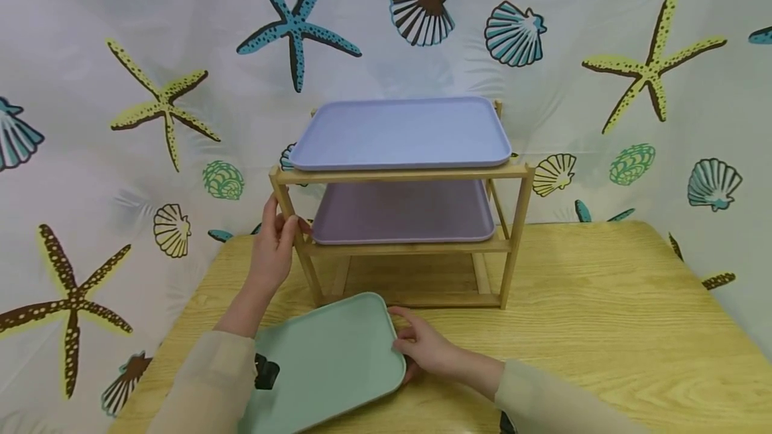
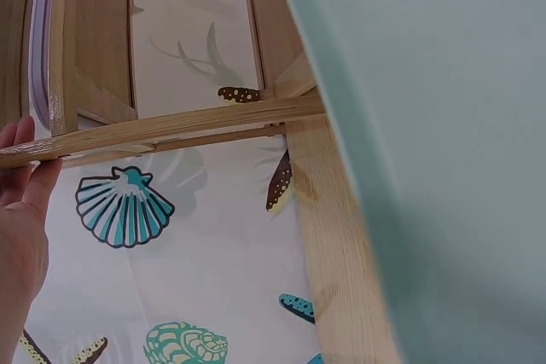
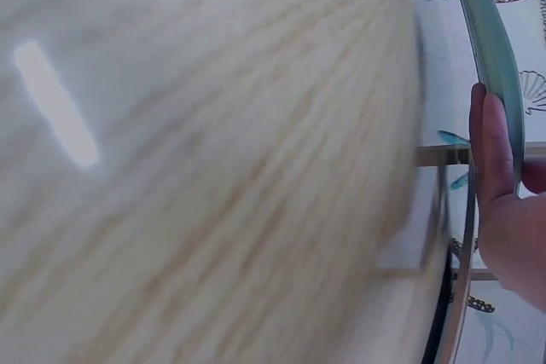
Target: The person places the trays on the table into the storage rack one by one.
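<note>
A three-level wooden rack [image 1: 509, 266] stands on the table. My left hand [image 1: 274, 246] grips its left front post, thumb on the near side, beside the middle level; in the left wrist view the fingers wrap that post [image 2: 171, 130]. With its thumb over the rim and fingers beneath, my right hand [image 1: 425, 345] holds a green tray [image 1: 338, 347] by the right edge. The tray slants in front of the rack, its left part hidden behind my left sleeve. The right wrist view shows the green tray [image 3: 495, 49] edge-on above the tabletop, pinched by the right hand [image 3: 512, 228].
A light blue tray [image 1: 404, 132] lies on the rack's top level, and a purple tray [image 1: 404, 211] on the middle one. The bottom shelf [image 1: 413, 273] shows bare slats. Behind the wooden table [image 1: 603, 300] hangs a cloth [image 1: 561, 106] printed with starfish and shells.
</note>
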Motion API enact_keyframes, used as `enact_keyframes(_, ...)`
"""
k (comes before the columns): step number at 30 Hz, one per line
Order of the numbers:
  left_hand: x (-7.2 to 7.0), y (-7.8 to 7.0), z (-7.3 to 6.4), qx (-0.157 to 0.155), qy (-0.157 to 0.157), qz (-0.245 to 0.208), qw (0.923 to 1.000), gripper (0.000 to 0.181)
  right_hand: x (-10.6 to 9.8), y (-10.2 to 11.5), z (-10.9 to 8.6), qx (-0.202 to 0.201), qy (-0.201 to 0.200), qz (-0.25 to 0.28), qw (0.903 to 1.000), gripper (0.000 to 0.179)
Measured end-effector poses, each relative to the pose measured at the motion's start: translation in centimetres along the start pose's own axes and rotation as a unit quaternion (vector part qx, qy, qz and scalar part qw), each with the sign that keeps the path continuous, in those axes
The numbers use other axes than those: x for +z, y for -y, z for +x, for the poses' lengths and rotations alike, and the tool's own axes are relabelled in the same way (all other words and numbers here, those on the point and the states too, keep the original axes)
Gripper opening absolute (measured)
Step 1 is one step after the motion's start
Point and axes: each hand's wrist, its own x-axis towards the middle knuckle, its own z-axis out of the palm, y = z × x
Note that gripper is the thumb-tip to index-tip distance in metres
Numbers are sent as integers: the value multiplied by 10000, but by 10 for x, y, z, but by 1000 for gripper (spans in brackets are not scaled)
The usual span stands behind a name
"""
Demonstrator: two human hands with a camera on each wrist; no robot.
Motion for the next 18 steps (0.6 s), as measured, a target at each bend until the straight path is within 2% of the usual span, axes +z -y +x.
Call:
enact_keyframes(10,0,-1,-1,-191,124,96,9997,50,-27,5,-29,-219,-317,253,9989,56)
enact_keyframes(18,1,2,0,-152,109,120,9998,50,-52,6,-58,-312,-671,429,9963,56)
